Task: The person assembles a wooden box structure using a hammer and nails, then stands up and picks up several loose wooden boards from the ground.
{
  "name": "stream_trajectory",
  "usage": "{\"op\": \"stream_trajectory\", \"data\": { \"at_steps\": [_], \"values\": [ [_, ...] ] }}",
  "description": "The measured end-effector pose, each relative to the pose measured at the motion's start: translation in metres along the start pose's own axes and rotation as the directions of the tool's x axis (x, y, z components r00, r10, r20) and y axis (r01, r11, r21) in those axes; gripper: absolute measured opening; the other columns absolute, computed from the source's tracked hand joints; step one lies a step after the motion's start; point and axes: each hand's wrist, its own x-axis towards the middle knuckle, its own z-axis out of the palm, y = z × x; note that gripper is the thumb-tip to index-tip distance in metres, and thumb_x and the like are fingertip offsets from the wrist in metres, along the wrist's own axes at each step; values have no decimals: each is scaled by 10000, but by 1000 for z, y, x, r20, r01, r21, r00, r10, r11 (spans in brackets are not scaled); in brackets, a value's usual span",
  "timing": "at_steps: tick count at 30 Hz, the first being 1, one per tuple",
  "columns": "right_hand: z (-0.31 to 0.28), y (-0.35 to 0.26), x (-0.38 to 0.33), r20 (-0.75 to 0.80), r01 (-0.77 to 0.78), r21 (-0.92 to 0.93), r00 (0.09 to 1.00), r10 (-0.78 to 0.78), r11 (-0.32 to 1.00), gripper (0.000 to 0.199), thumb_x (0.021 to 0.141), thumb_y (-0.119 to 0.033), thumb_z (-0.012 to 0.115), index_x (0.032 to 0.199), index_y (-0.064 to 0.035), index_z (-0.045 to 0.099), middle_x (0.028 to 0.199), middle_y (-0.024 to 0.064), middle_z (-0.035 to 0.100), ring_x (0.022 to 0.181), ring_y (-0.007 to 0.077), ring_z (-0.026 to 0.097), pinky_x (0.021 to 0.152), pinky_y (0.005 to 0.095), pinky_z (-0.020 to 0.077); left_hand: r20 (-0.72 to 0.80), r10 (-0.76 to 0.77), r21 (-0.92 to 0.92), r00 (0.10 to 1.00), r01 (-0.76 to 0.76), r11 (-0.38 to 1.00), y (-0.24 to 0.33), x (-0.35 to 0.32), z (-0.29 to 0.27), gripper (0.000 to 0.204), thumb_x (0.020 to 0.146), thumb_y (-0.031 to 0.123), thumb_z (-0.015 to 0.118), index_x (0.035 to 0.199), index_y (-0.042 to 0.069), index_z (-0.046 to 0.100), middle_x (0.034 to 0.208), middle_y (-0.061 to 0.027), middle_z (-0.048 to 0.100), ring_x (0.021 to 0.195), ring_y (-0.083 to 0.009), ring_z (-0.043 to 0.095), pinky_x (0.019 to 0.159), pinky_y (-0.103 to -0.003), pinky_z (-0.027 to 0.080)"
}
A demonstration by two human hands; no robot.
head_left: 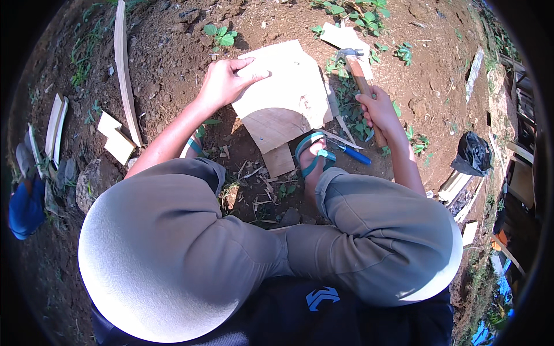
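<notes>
A pale wooden board (283, 75) is propped up in front of my feet, its near part in shadow. My left hand (231, 81) is closed on the board's left edge, with the thumb and index finger lying over its face. To the right of the board, my right hand (378, 111) grips a claw hammer (359, 76) by its wooden handle, the metal head pointing away from me. Under the board's near edge a smaller wood piece (279, 161) shows. A tool with a blue handle (355, 154) lies by my right sandal (311, 151); its tip is hard to make out.
Bare soil with small green plants (221, 36) surrounds the work. A long wood strip (125, 75) and offcuts (118, 141) lie to the left. Another pale board (346, 37) is beyond the hammer. A black plastic bag (473, 153) sits at the right.
</notes>
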Motion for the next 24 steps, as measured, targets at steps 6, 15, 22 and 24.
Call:
{"op": "stream_trajectory", "data": {
  "at_steps": [6,15,22,24],
  "values": [
    [-15,-49,-60,-104,175,-150,976,-191,973,245,995,-249,629,1158,-67,604,691,-16,504,519,59,479,456,231,358,11,-128,13,992,128,992,-3,-13,11,642,850,571,748,1177,18,739,933,-222,748,846,-323,757,833,-421,580],
    [1,-102,-91,347,569,-563,821,-454,600,394,1020,-218,569,1330,11,489,859,253,657,802,400,672,705,453,498,-14,-56,197,998,57,979,-1,-35,22,640,912,605,636,1155,14,675,763,-146,729,770,-338,738,821,-502,539],
    [46,-73,-75,313,598,-572,792,-524,562,363,1030,-166,503,1330,30,447,978,323,639,968,513,627,785,559,500,-11,-11,164,1000,12,986,1,-35,27,621,923,596,622,1127,13,682,724,-133,722,759,-330,733,822,-500,530],
    [46,-60,-80,326,593,-609,793,-515,526,377,1029,-165,502,1340,36,431,1007,322,635,972,513,626,799,564,501,-3,-34,134,999,34,990,3,-36,24,616,921,601,619,1100,16,694,721,-136,719,759,-334,733,824,-498,534]
  ]
}}
